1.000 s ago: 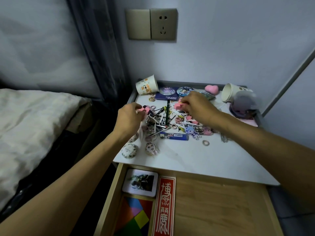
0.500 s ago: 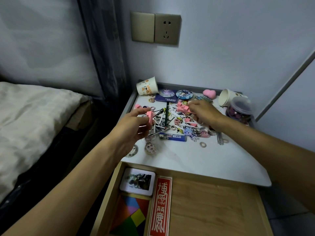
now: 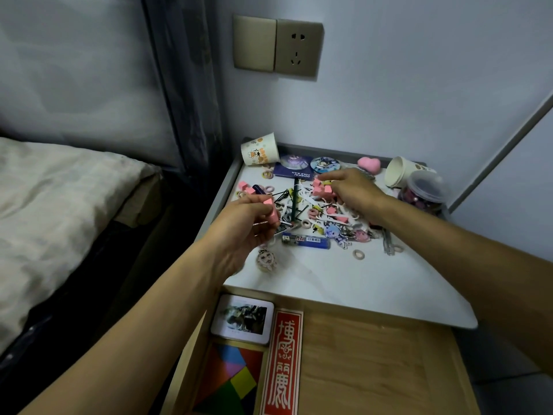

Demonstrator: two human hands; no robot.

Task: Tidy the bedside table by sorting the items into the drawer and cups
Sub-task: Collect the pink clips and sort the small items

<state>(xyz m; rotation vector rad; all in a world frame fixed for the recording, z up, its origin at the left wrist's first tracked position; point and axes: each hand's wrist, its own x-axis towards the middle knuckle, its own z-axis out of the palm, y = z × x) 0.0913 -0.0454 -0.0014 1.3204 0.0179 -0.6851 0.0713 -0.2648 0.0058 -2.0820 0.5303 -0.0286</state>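
The left hand (image 3: 248, 226) pinches a pink block (image 3: 269, 208) between thumb and fingertips, raised just above the clutter on the left of the tabletop (image 3: 344, 283). The right hand (image 3: 353, 191) lies over a cluster of pink blocks (image 3: 322, 188) further back; whether it grips one cannot be told. Both paper cups lie on their sides, the printed cup (image 3: 259, 152) back left, the plain cup (image 3: 399, 173) back right. A cup should probably be stood upright first, then the blocks dropped in from close above, lifted clear of the black hairpins (image 3: 279, 195).
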